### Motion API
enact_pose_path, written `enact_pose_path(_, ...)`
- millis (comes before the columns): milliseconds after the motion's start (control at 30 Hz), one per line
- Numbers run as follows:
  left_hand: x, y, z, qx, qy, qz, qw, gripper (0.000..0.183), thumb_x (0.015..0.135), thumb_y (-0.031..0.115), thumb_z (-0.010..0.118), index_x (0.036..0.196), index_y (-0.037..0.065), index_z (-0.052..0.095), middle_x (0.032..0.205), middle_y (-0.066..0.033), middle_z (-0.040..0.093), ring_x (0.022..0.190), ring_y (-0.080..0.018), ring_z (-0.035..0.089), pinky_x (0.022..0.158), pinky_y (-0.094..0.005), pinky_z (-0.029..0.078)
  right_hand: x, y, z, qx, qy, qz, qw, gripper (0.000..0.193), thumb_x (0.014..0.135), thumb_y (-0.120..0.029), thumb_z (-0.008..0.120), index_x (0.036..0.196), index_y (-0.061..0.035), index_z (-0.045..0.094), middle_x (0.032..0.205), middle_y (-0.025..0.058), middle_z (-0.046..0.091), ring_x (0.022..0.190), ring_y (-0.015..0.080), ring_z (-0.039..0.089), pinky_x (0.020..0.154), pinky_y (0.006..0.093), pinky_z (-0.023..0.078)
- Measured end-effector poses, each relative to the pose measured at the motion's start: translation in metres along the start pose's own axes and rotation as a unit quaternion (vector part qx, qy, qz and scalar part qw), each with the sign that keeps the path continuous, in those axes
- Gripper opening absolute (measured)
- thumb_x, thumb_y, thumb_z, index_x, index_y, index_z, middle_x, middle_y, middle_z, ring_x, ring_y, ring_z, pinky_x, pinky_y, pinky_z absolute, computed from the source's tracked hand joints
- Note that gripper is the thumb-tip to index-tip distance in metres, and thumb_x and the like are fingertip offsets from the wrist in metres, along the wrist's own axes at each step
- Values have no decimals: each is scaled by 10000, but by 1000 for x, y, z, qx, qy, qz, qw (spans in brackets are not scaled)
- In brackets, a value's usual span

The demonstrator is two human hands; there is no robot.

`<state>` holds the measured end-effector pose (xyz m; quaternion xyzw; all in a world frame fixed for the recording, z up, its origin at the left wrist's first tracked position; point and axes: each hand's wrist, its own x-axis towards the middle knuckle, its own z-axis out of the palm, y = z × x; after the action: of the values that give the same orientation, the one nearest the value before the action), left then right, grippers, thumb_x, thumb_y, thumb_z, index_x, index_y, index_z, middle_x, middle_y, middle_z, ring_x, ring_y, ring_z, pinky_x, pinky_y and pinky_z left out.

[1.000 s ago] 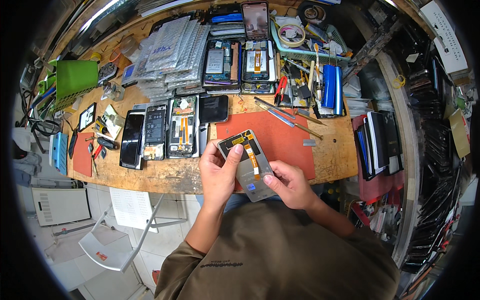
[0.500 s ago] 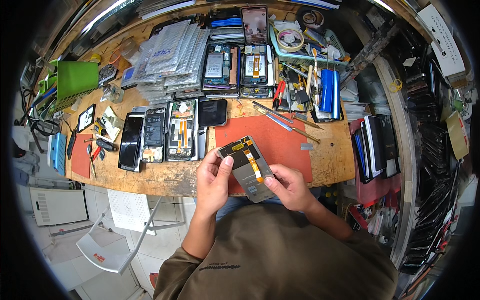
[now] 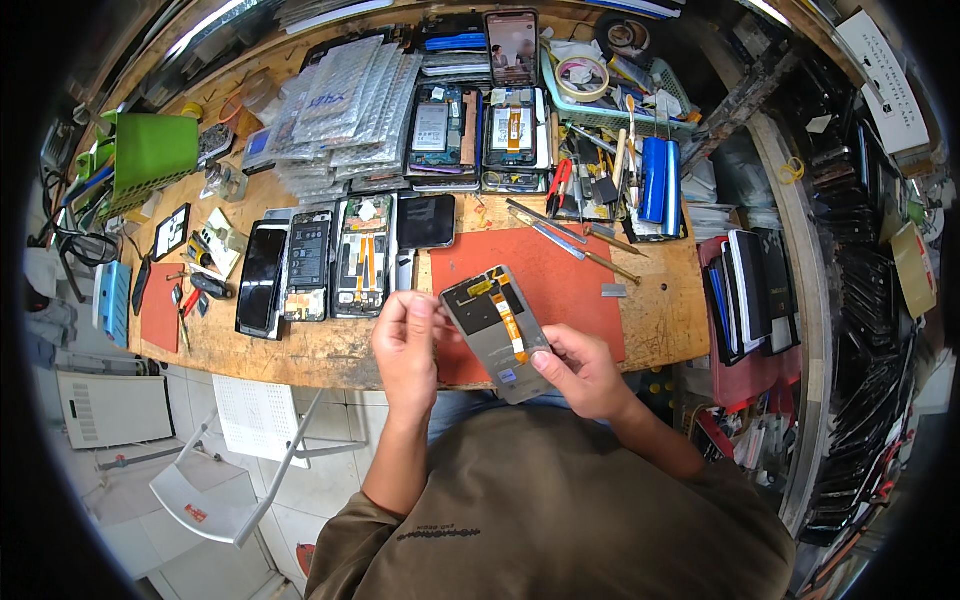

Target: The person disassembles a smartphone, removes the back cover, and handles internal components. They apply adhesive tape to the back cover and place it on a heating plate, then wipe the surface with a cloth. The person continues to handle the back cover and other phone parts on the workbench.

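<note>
Over the front edge of the workbench, my right hand [image 3: 582, 375] grips a phone screen assembly [image 3: 478, 335] by its lower right side, thumb on top. Its grey and black back faces up, and an orange flex cable [image 3: 511, 328] runs down it from the top. The panel is tilted, its upper end leaning left. My left hand [image 3: 408, 345] is beside the panel's left edge with the thumb raised and the fingers loosely bent, partly blurred; nothing shows in it. Under the panel lies a red mat [image 3: 530, 260].
Opened phones [image 3: 362, 255] and a dark phone [image 3: 262, 278] lie left of the mat. Bubble-wrap packets [image 3: 345, 110] are stacked behind them. Tweezers [image 3: 555, 240] and brushes rest near the mat's far edge. A propped phone [image 3: 513, 48] stands at the back, beside a teal basket [image 3: 625, 120].
My left hand has let go of the panel's left edge and moved slightly left. My right hand keeps hold of the panel, which has barely shifted.
</note>
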<state>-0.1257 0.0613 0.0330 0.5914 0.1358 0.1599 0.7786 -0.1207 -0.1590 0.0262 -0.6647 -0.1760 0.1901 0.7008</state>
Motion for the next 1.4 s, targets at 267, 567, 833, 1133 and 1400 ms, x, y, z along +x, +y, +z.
enact_pose_path(267, -2, -2, 1, 41, -29, 2, 999, 251, 1056, 244, 626, 914, 37, 625, 775, 2, 622, 638, -64, 564, 576, -223, 477, -1, -1, 3, -42, -12, -20, 999, 218, 1050, -119, 581, 1211, 16, 641, 928, 25, 659, 799, 60, 571, 712, 254, 495)
enact_pose_path(567, 0, -5, -1, -75, -9, -28, 997, 268, 1082, 257, 574, 1035, -1, 628, 779, -13, 620, 696, -82, 620, 614, -222, 513, 0, 0, 2, -1, 11, -10, 1000, 211, 1047, -121, 592, 1198, 16, 642, 917, 32, 668, 814, 58, 581, 717, 257, 496)
enact_pose_path(833, -7, 0, 11, 15, -78, -51, 996, 180, 1016, 202, 698, 1049, 34, 642, 844, 19, 667, 752, -37, 599, 681, -215, 495, 3, 4, 0, -86, -25, -38, 995, 213, 1060, -180, 575, 1113, 15, 642, 824, 39, 626, 755, 80, 580, 687, 272, 479)
enact_pose_path(1133, -19, -6, 14, 69, -202, -86, 973, 192, 1032, 200, 674, 964, 22, 664, 808, 46, 626, 736, -17, 518, 643, -218, 438, 26, 0, 1, -60, -3, -1, 998, 259, 1070, -232, 594, 996, 8, 656, 753, -29, 581, 705, 31, 477, 587, 273, 413)
enact_pose_path(1400, -9, -10, 11, -14, -17, -24, 999, 219, 1054, 207, 634, 907, 46, 620, 799, 53, 594, 727, -13, 496, 650, -213, 429, 22, 8, 23, 1, -64, 29, 998, 301, 1064, -208, 600, 841, -12, 550, 716, -13, 536, 675, 41, 435, 575, 278, 384)
